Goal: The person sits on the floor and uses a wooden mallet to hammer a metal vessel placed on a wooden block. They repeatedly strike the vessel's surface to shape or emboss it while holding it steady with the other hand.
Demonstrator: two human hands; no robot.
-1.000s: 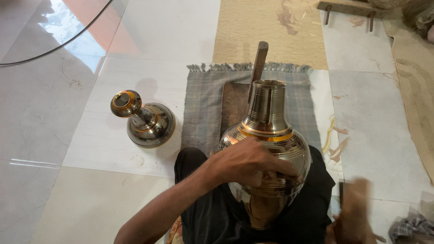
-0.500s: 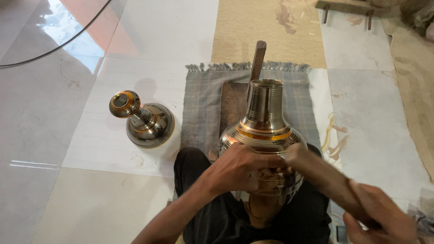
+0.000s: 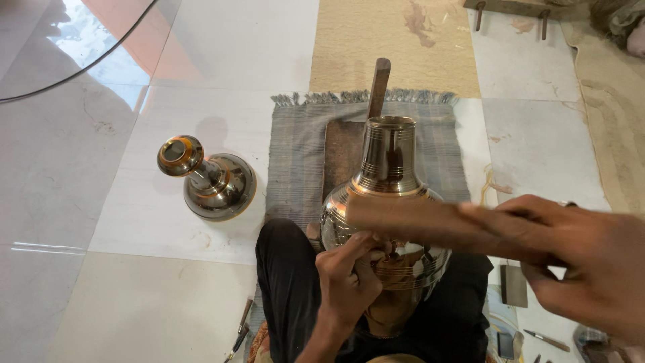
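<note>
A polished metal vase [image 3: 388, 222] with a tall banded neck and a rounded, line-engraved belly stands upright at the centre of the view, resting between the seated person's legs, which are clad in dark trousers [image 3: 289, 289]. The left hand [image 3: 346, 279] is closed against the lower front of the vase's belly, its fingers pinched together on a small tool whose shape cannot be made out against the reflective surface. The right hand [image 3: 584, 265], blurred and close to the camera, is wrapped around one end of a long wooden stick [image 3: 430, 225]; the stick lies roughly level across the shoulder of the vase, just in front of it. Behind the vase, a flat brown wooden board [image 3: 342, 151] lies on a grey woven mat with a fringed far edge [image 3: 299, 154], and a wooden handle [image 3: 379, 84] projects beyond that edge. To the left of the mat, well apart from the vase, a second metal vessel [image 3: 208, 178] with a brass-coloured mouth lies tilted on the pale tiled floor [image 3: 101, 222]. A thin dark tool [image 3: 240, 329] lies on the floor beside the left leg, and small flat objects [image 3: 514, 286] lie on the floor under the right hand.
</note>
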